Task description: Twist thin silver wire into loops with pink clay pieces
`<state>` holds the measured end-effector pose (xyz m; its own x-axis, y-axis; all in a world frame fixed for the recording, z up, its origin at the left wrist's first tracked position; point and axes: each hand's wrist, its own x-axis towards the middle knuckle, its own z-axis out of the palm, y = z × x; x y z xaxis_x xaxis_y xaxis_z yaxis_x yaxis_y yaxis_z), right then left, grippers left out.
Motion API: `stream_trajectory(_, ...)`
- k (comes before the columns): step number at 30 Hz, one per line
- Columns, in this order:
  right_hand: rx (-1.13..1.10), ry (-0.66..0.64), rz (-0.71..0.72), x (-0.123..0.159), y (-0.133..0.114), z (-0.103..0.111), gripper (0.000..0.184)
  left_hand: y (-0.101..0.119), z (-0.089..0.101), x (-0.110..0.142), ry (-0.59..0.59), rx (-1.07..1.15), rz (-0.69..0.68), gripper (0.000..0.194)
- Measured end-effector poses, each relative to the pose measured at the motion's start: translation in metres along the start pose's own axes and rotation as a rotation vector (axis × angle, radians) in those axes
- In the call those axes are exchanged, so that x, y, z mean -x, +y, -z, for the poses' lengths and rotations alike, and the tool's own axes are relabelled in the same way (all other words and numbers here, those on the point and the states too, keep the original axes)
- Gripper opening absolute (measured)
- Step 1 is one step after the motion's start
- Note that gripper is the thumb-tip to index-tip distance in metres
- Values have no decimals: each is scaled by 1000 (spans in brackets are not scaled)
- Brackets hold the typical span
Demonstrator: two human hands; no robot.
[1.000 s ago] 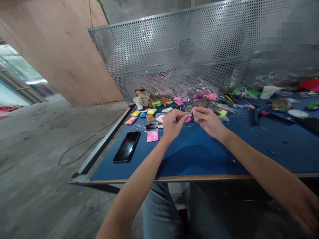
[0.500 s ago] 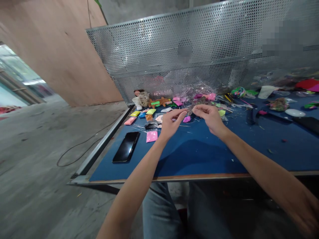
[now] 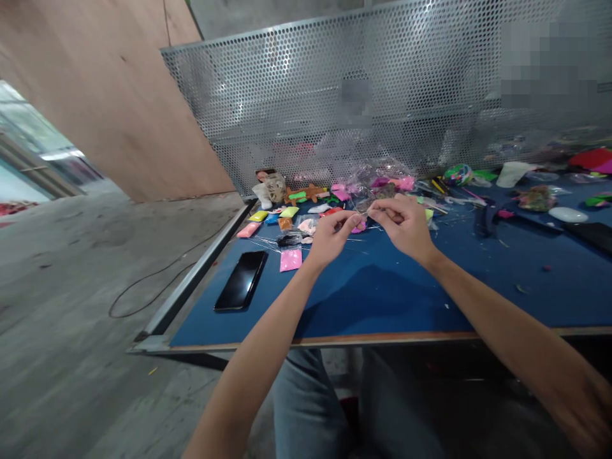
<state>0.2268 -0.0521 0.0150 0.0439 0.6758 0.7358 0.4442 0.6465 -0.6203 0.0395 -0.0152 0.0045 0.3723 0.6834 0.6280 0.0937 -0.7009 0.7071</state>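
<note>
Both hands are raised over the blue table, with their fingertips almost meeting. My left hand (image 3: 331, 237) is closed in a pinch of thumb and forefinger. Opposite it, my right hand (image 3: 405, 224) pinches too, its fingers curled. Between the fingertips runs a thin wire (image 3: 365, 215), faint and partly hidden by the fingers. A lump of purple-pink clay (image 3: 358, 227) shows behind the fingertips. More thin wires (image 3: 262, 245) lie on the table left of my left hand, near a pink clay packet (image 3: 291, 260).
A black phone (image 3: 241, 280) lies near the left edge of the blue table (image 3: 373, 306). Small coloured packets, a brown clay figure (image 3: 306, 193) and clear plastic bags line the back, against a perforated metal screen (image 3: 306, 95). A white cup (image 3: 512, 174) and white mouse (image 3: 568, 215) are at right.
My fingertips have drawn slightly closer together, and the fingers of my right hand have curled in more. The left thumb has lowered a little. The things on the table have not moved.
</note>
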Motion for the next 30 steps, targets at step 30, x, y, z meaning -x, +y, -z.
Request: stream_trajectory(30,-285,-16,-171,0,10,-8,21,6,-5,5,271,-364,-205,27)
